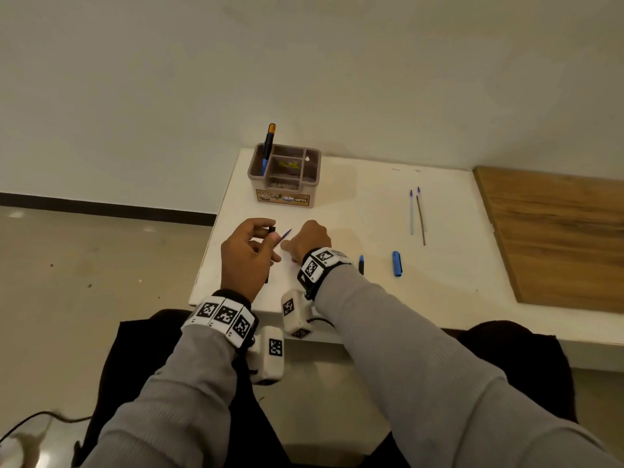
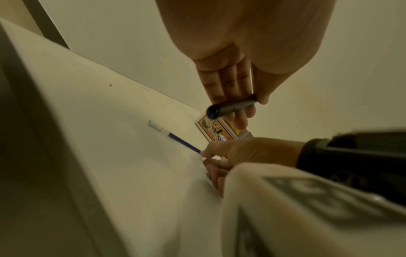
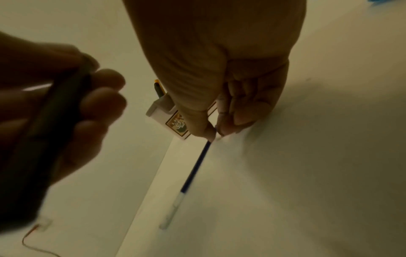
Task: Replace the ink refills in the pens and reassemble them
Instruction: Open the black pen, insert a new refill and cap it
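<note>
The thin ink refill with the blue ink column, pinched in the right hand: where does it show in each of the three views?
Head: thin blue ink refill, centre, between both hands.
Left wrist, centre, slanting over the white table from the right hand's fingertips.
Right wrist, centre, running down from the pinching fingers.
Shared landmark: brown plastic desk organiser with a printed label, just beyond the refill.

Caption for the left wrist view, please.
Left hand holds a dark pen barrel while right hand pinches a blue ink refill over the white table.
</note>
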The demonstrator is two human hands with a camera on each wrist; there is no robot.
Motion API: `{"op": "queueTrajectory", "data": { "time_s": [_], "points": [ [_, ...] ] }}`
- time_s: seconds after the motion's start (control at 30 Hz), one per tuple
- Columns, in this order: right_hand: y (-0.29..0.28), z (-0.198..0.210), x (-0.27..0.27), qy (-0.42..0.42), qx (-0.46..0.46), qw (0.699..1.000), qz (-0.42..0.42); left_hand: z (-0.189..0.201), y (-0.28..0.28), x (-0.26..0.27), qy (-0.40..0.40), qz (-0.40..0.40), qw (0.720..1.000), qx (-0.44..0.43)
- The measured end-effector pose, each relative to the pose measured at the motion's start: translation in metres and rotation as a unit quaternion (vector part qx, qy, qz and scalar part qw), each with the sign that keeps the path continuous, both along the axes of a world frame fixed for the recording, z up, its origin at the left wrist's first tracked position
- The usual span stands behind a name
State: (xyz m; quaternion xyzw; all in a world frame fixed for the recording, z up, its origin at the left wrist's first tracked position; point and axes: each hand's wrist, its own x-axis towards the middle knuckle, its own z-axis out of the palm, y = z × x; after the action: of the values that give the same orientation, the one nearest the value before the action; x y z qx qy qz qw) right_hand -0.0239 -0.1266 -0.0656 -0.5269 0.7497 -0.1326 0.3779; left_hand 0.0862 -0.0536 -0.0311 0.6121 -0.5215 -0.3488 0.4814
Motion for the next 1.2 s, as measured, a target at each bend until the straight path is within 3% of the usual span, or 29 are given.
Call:
{"op": "queueTrajectory", "data": {
  "time_s": [0.27, 0.4, 0.7, 0.97, 1.07, 1.2],
  "points": [
    [-0.004, -0.003, 0.030, 0.061, -0.071, 0.991, 0.098, -0.006, -0.009, 0.020, 0.036, 0.109, 0.993, -0.015],
    [-0.010, -0.004, 0.027, 0.103, -0.074, 0.978, 0.164, -0.008, -0.012, 0.025, 0.056, 0.122, 0.991, -0.004],
    [0.003, -0.005, -0.022, 0.020, -0.087, 0.995, 0.044, -0.006, -0.019, 0.011, 0.043, 0.059, 0.997, 0.015],
    [0.026, -0.012, -0.100, 0.023, -0.076, 0.996, -0.031, -0.004, -0.013, -0.005, 0.016, -0.010, 0.999, 0.037],
    [0.033, -0.015, -0.123, 0.001, -0.108, 0.994, -0.012, -0.006, -0.010, -0.012, 0.004, -0.031, 0.999, 0.040],
    [0.039, -0.014, -0.145, -0.055, -0.147, 0.983, 0.099, -0.012, -0.005, -0.020, -0.019, -0.056, 0.997, 0.048]
  ]
}}
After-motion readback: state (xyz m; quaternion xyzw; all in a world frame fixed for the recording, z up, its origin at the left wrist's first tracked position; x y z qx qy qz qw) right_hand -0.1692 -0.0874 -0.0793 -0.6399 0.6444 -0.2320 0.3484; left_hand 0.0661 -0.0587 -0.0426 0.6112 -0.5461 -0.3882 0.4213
